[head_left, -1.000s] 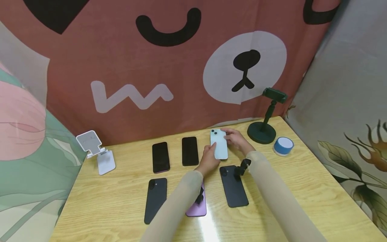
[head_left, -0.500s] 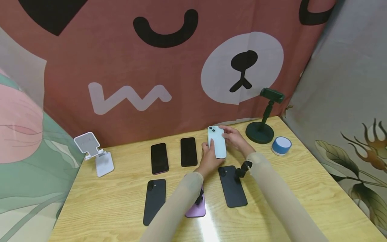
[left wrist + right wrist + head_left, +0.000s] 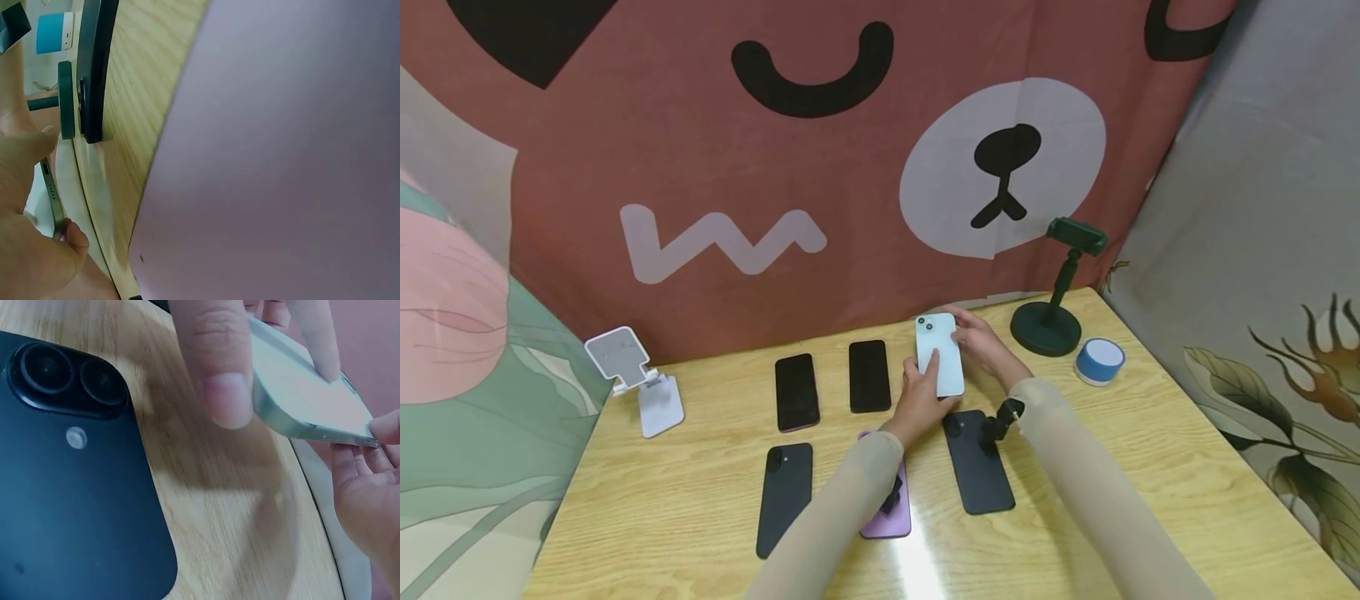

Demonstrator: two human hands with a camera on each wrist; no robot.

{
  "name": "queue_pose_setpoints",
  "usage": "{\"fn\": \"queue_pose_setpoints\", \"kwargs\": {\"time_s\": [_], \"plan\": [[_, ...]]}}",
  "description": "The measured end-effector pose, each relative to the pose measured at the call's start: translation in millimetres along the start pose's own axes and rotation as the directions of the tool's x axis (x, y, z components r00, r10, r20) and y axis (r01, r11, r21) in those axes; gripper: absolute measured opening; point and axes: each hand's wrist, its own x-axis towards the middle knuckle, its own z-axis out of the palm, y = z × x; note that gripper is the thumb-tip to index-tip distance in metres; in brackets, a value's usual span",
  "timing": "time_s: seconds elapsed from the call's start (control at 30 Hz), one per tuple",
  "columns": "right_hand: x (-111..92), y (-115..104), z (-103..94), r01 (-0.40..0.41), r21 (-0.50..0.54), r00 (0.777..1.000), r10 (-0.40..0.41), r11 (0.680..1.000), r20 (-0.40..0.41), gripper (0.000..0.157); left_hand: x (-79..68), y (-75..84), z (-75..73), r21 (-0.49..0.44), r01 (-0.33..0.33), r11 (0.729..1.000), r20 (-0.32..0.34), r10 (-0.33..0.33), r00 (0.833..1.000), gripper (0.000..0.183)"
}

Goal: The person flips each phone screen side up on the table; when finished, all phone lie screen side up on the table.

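Note:
A pale mint-blue phone [image 3: 938, 337] shows its back and two camera lenses in the head view. Its lower part is gripped by my left hand [image 3: 921, 406], the thumb lying across the back. My right hand [image 3: 988, 348] holds the upper right edge. Seen from the right wrist, the phone [image 3: 312, 394] is tilted above the wood, its edge between thumb and fingers of the right hand [image 3: 369, 506]. Just below the hands lies a black phone [image 3: 981, 467], back up. A purple phone [image 3: 891, 521] is partly hidden under my left forearm. The fingers behind the phone are mostly hidden.
Two phones, one black-faced [image 3: 797, 392] and another black-faced [image 3: 870, 375], lie left of the hands. A dark phone [image 3: 784, 500] lies nearer. A white stand [image 3: 661, 406] is far left; a green stand [image 3: 1047, 327] and blue-white cylinder [image 3: 1100, 362] are right.
The view has shifted slightly. The mint-blue phone stays in both hands and has moved only a little; the fingers of the right hand have shifted slightly along its edge.

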Motion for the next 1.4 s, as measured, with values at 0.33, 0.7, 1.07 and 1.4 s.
{"fn": "queue_pose_setpoints", "kwargs": {"time_s": [0.33, 0.7, 1.07, 1.4], "plan": [[1.7, -2.0, 3.2, -0.019, 0.081, 1.0, 0.019, 0.997, -0.004, 0.049, -0.1, 0.8, 0.4, 0.057, -0.03, 0.998, -0.047, 0.032, 0.998, 0.089], [1.0, -5.6, 9.1, -0.034, 0.032, 0.999, 0.034, 0.999, -0.009, 0.049, 3.9, 6.4, -2.9, 0.095, -0.002, 0.995, -0.078, 0.01, 0.997, 0.096], [-4.6, -3.2, 9.5, -0.033, 0.04, 0.999, 0.033, 0.999, 0.012, 0.052, 5.1, 6.3, -9.8, 0.119, 0.107, 0.987, -0.021, -0.105, 0.994, 0.097], [-9.4, 4.5, 6.4, 0.055, 0.028, 0.996, -0.057, 0.998, 0.072, 0.053, 1.4, 7.4, -13.4, 0.038, 0.069, 0.997, 0.04, -0.07, 0.997, 0.059]]}}
